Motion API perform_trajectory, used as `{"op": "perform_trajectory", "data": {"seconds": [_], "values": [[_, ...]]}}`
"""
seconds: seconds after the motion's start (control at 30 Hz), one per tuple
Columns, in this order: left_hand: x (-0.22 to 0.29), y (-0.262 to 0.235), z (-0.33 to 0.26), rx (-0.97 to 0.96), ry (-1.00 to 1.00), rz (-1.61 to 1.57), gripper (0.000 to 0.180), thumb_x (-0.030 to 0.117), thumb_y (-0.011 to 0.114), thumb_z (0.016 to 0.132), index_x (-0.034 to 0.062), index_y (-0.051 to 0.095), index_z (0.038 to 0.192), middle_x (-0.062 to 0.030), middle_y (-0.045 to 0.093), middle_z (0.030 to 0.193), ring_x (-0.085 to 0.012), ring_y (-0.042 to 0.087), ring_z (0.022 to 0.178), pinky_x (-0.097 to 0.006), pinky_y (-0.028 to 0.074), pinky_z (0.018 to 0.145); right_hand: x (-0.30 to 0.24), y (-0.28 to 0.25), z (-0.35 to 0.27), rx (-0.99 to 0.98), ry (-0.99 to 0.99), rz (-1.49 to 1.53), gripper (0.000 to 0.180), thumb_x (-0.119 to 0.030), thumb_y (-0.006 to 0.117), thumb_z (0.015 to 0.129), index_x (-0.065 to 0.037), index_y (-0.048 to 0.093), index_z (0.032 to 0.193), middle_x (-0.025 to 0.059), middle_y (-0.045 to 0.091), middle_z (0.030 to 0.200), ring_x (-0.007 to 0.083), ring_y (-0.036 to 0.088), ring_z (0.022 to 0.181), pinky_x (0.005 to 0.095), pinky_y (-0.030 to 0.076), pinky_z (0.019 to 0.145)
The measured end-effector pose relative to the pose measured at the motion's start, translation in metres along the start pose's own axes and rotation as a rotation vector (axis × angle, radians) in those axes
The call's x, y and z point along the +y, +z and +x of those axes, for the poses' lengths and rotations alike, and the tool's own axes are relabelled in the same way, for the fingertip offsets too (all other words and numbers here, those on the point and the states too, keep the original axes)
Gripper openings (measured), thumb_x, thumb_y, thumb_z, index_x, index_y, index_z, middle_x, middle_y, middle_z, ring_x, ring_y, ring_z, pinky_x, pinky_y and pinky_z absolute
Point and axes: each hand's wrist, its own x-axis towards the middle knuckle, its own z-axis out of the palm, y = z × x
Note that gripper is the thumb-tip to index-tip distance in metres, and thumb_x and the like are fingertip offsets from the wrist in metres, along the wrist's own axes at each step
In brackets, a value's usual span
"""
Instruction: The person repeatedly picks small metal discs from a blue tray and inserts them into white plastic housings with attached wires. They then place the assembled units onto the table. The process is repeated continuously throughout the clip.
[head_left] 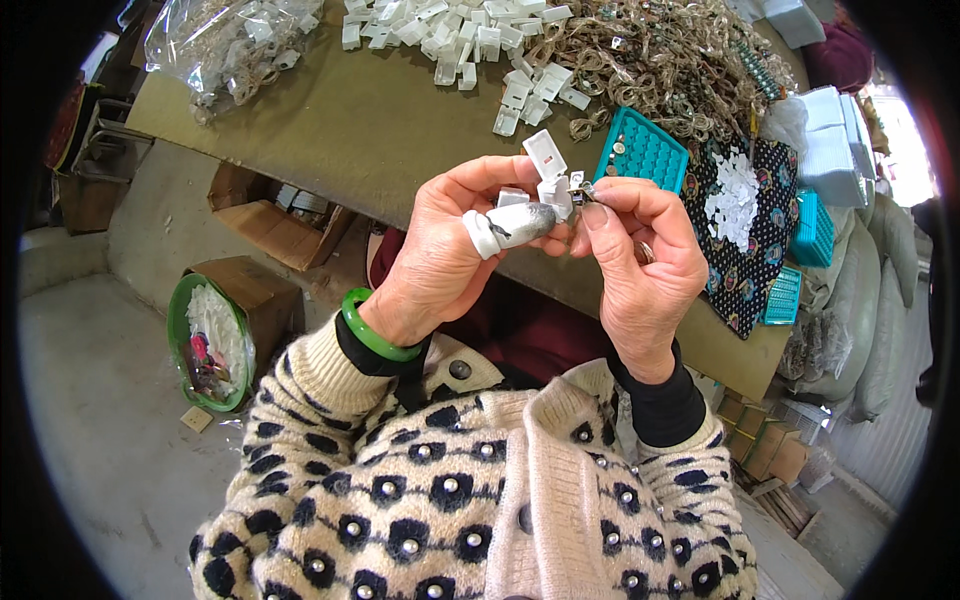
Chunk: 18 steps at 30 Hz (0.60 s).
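Note:
My left hand is closed around a small white plastic box with its lid raised. A white finger cover, smudged dark grey, sits on a finger of this hand, and a green bangle circles the wrist. Pinched between the thumb and fingers of my right hand is a small dark metallic piece, right beside the box. A tiny white tag shows next to that piece. Its exact kind is too small to make out. Both hands meet above the table's near edge.
Loose white boxes lie across the table, beside a heap of brownish cords. A teal basket stands behind my right hand. White tags cover part of a patterned cloth. On the floor are a green tub and a carton.

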Motion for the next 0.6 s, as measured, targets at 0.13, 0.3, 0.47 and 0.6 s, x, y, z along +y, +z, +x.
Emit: {"op": "perform_trajectory", "data": {"seconds": [0.13,0.3,0.47,0.6], "values": [[-0.001,-0.001,-0.001,0.017,0.010,0.006,0.023,0.000,0.067,0.088,0.0012,0.064,0.111,-0.0162,0.068,0.099,-0.0245,0.070,0.085,-0.035,0.060,0.075,-0.004,0.003,0.001,-0.017,0.048,0.055,0.011,0.007,0.062,0.089,0.004,0.059,0.099,0.0107,0.064,0.095,0.0106,0.059,0.066,0.0228,0.050,0.061],[0.001,-0.004,-0.002,-0.021,0.027,0.104,0.029,0.006,0.070,0.086,0.0038,0.064,0.115,-0.0170,0.067,0.108,-0.0248,0.068,0.089,-0.039,0.059,0.078,-0.015,-0.001,0.003,-0.043,0.199,0.130,0.007,0.004,0.063,0.088,0.003,0.059,0.095,0.0089,0.063,0.088,0.0096,0.055,0.062,0.0223,0.046,0.057],[-0.003,-0.002,-0.002,-0.012,0.119,0.216,0.022,0.005,0.072,0.084,0.0034,0.063,0.104,-0.0149,0.067,0.103,-0.0232,0.068,0.090,-0.038,0.060,0.076,-0.019,-0.002,0.002,-0.037,0.319,0.072,0.005,-0.002,0.064,0.091,0.001,0.060,0.092,0.0035,0.065,0.079,0.0030,0.055,0.061,0.0177,0.043,0.053],[-0.004,0.001,-0.003,0.008,0.169,0.249,0.019,0.005,0.073,0.083,0.0032,0.060,0.096,-0.0141,0.067,0.100,-0.0230,0.068,0.089,-0.038,0.060,0.074,-0.016,-0.003,0.000,0.007,0.354,0.162,0.007,-0.005,0.066,0.091,0.001,0.062,0.092,0.0033,0.066,0.078,0.0024,0.053,0.060,0.0175,0.042,0.053]]}}
